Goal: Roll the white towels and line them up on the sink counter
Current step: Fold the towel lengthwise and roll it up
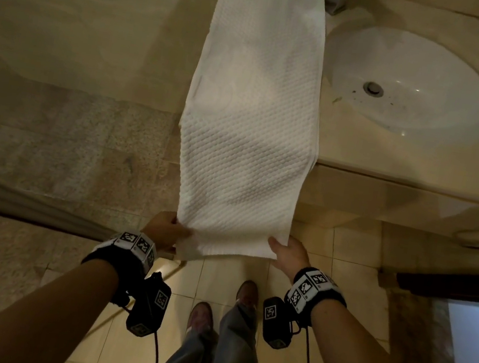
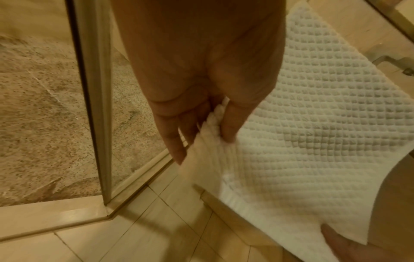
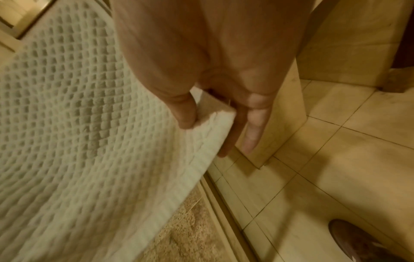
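A long white waffle-weave towel (image 1: 253,105) lies lengthwise on the left end of the beige sink counter (image 1: 362,150) and hangs over its front edge toward me. My left hand (image 1: 166,231) pinches the towel's near left corner (image 2: 215,141) between thumb and fingers. At the near right corner (image 3: 215,117) my right hand (image 1: 288,252) pinches the towel the same way. Both hands hold the near end up in the air, below counter height. The far end of the towel runs out of the top of the head view.
A white oval sink basin (image 1: 410,83) sits in the counter right of the towel. A glass shower partition with a metal frame (image 2: 94,106) stands to the left over a speckled stone floor (image 1: 49,145). My feet (image 1: 247,292) stand on beige floor tiles.
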{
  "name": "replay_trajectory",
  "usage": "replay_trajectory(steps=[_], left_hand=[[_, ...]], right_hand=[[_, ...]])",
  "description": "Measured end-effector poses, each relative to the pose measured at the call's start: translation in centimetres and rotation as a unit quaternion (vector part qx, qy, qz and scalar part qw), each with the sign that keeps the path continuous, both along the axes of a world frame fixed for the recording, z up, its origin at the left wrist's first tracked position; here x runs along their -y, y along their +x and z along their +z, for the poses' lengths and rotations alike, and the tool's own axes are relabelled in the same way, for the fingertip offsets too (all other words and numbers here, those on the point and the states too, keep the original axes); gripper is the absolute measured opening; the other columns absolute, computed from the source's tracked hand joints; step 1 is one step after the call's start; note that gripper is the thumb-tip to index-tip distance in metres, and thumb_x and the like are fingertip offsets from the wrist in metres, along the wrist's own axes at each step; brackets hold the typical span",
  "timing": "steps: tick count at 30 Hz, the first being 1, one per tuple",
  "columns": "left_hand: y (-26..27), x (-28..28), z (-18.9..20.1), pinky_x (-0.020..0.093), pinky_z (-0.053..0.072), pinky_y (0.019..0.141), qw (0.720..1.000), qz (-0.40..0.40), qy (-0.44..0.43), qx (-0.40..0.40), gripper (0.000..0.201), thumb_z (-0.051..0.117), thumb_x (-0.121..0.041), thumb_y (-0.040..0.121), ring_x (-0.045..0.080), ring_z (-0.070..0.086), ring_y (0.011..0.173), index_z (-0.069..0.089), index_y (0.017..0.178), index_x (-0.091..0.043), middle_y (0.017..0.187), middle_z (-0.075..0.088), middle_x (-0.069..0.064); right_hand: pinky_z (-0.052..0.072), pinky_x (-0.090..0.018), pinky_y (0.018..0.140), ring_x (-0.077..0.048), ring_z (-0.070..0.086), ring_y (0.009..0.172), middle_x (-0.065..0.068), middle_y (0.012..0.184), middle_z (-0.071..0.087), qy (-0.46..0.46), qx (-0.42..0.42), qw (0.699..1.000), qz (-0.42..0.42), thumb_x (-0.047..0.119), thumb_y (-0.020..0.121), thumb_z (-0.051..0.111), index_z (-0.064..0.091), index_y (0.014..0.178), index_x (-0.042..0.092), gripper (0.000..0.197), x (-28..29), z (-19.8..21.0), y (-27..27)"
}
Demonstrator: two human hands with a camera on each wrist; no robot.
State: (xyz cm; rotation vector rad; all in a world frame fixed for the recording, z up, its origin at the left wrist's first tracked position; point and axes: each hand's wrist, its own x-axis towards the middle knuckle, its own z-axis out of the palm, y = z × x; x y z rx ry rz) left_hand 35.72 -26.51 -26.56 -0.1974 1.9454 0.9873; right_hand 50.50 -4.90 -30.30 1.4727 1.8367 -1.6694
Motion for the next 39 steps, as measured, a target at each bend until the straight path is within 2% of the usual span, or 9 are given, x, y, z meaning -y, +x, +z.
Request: replay_trajectory(steps=[4, 9, 13, 16, 20, 27, 32, 35, 39], left_hand=[[0.2, 0.2, 0.9, 0.047, 0.06, 0.06, 1.0, -0.004, -0.02, -0.017, 0.03, 0.054, -0.018, 0.095, 0.034, 0.065, 0.09, 0.042, 0.122, -0.019, 0.118, 0.051, 0.012], [0.0, 0.0, 3.7, 0.042, 0.058, 0.047, 0.996, 0.059, 0.039, -0.056, 0.047, 0.064, -0.012, 0.089, 0.033, 0.064, 0.055, 0.029, 0.115, -0.029, 0.101, 0.054, 0.02], [0.2, 0.1, 6.1, 0.035, 0.055, 0.041, 0.992, 0.068, 0.088, -0.05, 0.024, 0.062, -0.013, 0.092, 0.025, 0.057, 0.042, 0.041, 0.102, -0.017, 0.081, 0.056, 0.017], [0.2, 1.0, 7.1, 0.031, 0.056, 0.044, 0.988, 0.096, 0.118, -0.003, 0.007, 0.062, -0.011, 0.091, 0.021, 0.063, 0.046, 0.057, 0.087, -0.009, 0.082, 0.062, 0.02], [0.2, 2.1, 8.3, 0.031, 0.06, 0.061, 0.979, 0.118, 0.151, 0.064, 0.006, 0.064, -0.002, 0.086, 0.02, 0.068, 0.064, 0.063, 0.09, -0.007, 0.084, 0.065, 0.012], [0.4, 1.9, 10.1, 0.033, 0.058, 0.073, 0.973, 0.09, 0.198, 0.077, 0.027, 0.06, 0.007, 0.084, 0.021, 0.061, 0.087, 0.062, 0.109, -0.003, 0.098, 0.063, 0.012], [0.8, 1.9, 9.1, 0.048, 0.052, 0.093, 0.977, 0.095, 0.183, 0.044, 0.013, 0.072, -0.011, 0.081, 0.021, 0.058, 0.084, 0.062, 0.089, -0.009, 0.09, 0.065, 0.007], [1.1, 2.2, 8.1, 0.047, 0.056, 0.085, 0.982, 0.118, 0.14, 0.037, 0.023, 0.07, -0.025, 0.086, 0.023, 0.06, 0.083, 0.061, 0.097, -0.007, 0.091, 0.064, 0.009], [1.7, 3.0, 7.1, 0.034, 0.06, 0.061, 0.992, 0.08, 0.091, 0.042, 0.004, 0.062, -0.012, 0.091, 0.026, 0.065, 0.079, 0.06, 0.093, -0.008, 0.097, 0.065, 0.015]], right_hand=[[0.057, -0.041, 0.084, -0.025, 0.061, 0.101, -0.009, 0.117, 0.061, -0.061, -0.047, 0.996, -0.045, 0.02, 0.096, 0.059, 0.058, 0.111, 0.014, 0.017, 0.0, 1.5, 1.0], [0.06, -0.039, 0.058, -0.022, 0.064, 0.063, -0.01, 0.109, 0.056, -0.004, -0.103, 0.989, -0.11, 0.016, 0.089, 0.068, 0.04, 0.114, 0.018, 0.037, -0.7, 4.2, 1.1], [0.055, -0.03, 0.05, -0.019, 0.061, 0.053, -0.008, 0.11, 0.056, 0.024, -0.155, 0.984, -0.082, 0.013, 0.092, 0.063, 0.054, 0.097, 0.023, 0.014, -0.8, 7.0, 1.0], [0.06, -0.03, 0.062, -0.021, 0.063, 0.063, -0.012, 0.106, 0.059, -0.076, -0.15, 0.983, -0.073, 0.002, 0.093, 0.057, 0.065, 0.096, 0.012, 0.012, -1.0, 9.4, 1.3], [0.05, -0.029, 0.074, -0.026, 0.058, 0.086, -0.009, 0.113, 0.056, -0.078, -0.102, 0.992, 0.002, -0.027, 0.077, 0.04, 0.07, 0.096, 0.02, 0.06, -1.4, 10.4, 2.2], [0.045, -0.016, 0.067, -0.015, 0.061, 0.088, 0.001, 0.097, 0.065, 0.068, -0.115, 0.991, 0.018, 0.003, 0.071, 0.081, 0.064, 0.103, 0.017, 0.04, -0.1, 11.3, 1.8], [0.041, -0.02, 0.067, -0.02, 0.062, 0.092, 0.002, 0.096, 0.062, 0.172, -0.085, 0.981, -0.015, 0.011, 0.082, 0.07, 0.063, 0.097, 0.02, 0.019, 1.7, 9.7, 1.2], [0.043, -0.022, 0.07, -0.023, 0.062, 0.096, -0.001, 0.099, 0.064, 0.152, -0.079, 0.984, -0.04, 0.001, 0.083, 0.056, 0.067, 0.091, 0.024, 0.027, 2.0, 8.4, 1.7], [0.056, -0.03, 0.082, -0.02, 0.063, 0.095, -0.002, 0.107, 0.066, 0.097, -0.082, 0.99, -0.065, -0.001, 0.08, 0.063, 0.074, 0.078, 0.029, 0.032, 1.7, 6.7, 3.2]])
